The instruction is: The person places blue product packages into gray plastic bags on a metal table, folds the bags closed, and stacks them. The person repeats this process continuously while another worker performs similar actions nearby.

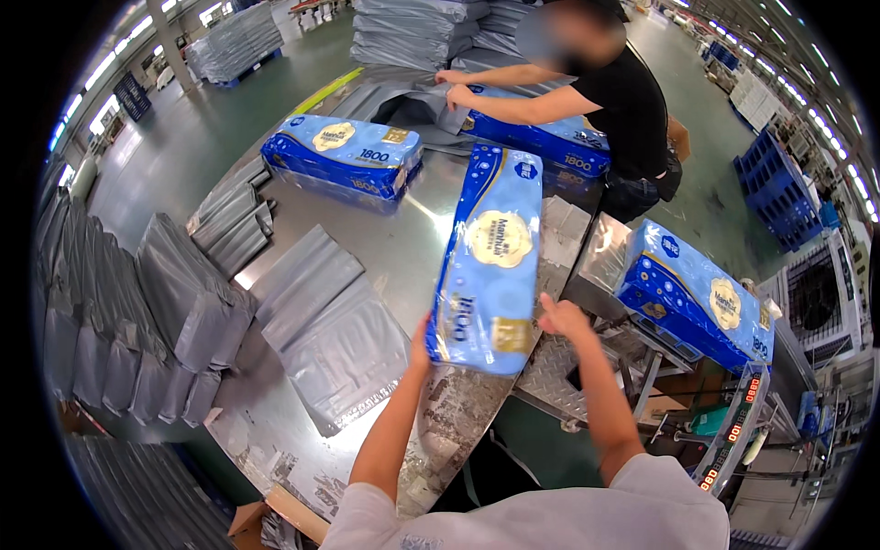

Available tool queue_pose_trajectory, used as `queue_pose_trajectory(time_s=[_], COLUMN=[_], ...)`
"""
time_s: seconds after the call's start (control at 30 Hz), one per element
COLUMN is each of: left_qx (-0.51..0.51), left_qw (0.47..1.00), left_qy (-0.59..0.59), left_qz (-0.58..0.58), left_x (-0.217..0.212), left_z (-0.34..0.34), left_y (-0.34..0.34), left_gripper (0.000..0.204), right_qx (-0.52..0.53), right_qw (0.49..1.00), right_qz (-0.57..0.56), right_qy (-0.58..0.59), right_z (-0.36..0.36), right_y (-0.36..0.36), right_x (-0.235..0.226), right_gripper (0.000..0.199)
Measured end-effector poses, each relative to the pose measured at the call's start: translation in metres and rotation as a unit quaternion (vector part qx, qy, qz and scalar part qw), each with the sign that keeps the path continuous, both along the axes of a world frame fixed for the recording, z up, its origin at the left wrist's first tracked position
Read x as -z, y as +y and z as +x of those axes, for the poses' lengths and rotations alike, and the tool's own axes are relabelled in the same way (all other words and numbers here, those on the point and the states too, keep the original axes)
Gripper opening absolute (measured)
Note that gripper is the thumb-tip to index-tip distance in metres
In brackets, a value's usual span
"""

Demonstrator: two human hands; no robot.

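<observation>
A long blue plastic-wrapped tissue pack lies lengthwise before me over the metal table's right part, its near end slightly blurred. My left hand is pressed to the left side of that near end, its fingers partly hidden by the pack. Just off the pack's right side, my right hand is open, fingers apart, holding nothing. Left of the pack, flat grey plastic bags lie on the table. Another blue pack rests farther back on the left.
Across the table a co-worker handles a grey bag at a blue pack. One more pack sits on a machine at right, near a red digital display. Stacked grey bags line the left edge.
</observation>
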State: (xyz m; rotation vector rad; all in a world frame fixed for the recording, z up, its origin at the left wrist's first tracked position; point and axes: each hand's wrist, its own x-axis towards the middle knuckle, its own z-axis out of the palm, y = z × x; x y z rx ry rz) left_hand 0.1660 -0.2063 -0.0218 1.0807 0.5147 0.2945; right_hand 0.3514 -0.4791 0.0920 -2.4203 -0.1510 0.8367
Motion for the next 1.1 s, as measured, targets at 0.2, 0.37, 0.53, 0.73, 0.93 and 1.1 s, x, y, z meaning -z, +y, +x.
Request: queue_pose_trajectory(time_s=[0.2, 0.37, 0.53, 0.73, 0.93, 1.1], left_qx=[0.103, 0.201, 0.136, 0.062, -0.095, -0.161], left_qw=[0.975, 0.978, 0.988, 0.978, 0.955, 0.877], left_qy=[0.078, 0.044, 0.001, 0.103, 0.280, 0.234], left_qz=[-0.179, -0.036, 0.079, 0.170, 0.032, 0.387], left_x=[-0.002, -0.088, -0.173, -0.171, -0.059, -0.037], left_z=[0.009, -0.024, -0.086, -0.255, -0.397, -0.364], left_y=[0.008, -0.029, -0.060, -0.106, -0.137, 0.044], left_gripper=[0.062, 0.076, 0.083, 0.089, 0.087, 0.047], right_qx=[0.337, 0.292, 0.276, 0.183, -0.065, -0.239], right_qw=[0.779, 0.745, 0.665, 0.715, 0.817, 0.816], right_qz=[0.527, 0.557, 0.590, 0.521, 0.451, 0.325], right_qy=[0.025, 0.225, 0.364, 0.428, 0.353, 0.413], right_z=[-0.025, -0.036, -0.093, -0.210, -0.312, -0.346], right_y=[0.057, 0.033, 0.031, 0.017, -0.036, -0.080], right_x=[0.129, 0.061, -0.029, 0.021, 0.058, 0.082], right_gripper=[0.058, 0.053, 0.046, 0.051, 0.081, 0.084])
